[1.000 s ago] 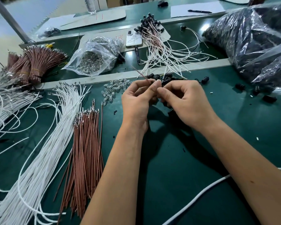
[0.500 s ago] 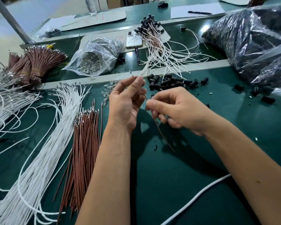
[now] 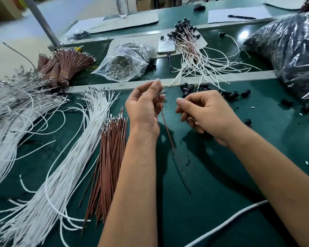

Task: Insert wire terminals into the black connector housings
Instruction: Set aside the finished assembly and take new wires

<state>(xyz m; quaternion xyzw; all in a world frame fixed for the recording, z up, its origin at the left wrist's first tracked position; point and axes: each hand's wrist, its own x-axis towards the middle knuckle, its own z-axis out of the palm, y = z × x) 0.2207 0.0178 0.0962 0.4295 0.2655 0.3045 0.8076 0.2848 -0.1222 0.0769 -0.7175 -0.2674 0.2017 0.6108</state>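
Green counter (image 3: 221, 175) fills the head view, strewn with wire bundles. Left hand (image 3: 144, 107) pinches the upper end of a brown wire (image 3: 167, 129); its long axis slants down and right, toward the wrists. Right hand (image 3: 205, 113) is curled closed just beside it, contents hidden. Loose black housings (image 3: 230, 94) lie just beyond the right hand, nearer it than the left

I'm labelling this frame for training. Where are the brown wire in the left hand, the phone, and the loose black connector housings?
brown wire (image 3: 168, 130), head view, mid-length of the hanging strand.
phone (image 3: 166, 46), head view, middle of its white back.
black connector housings (image 3: 187, 89), head view, left end of the pile.
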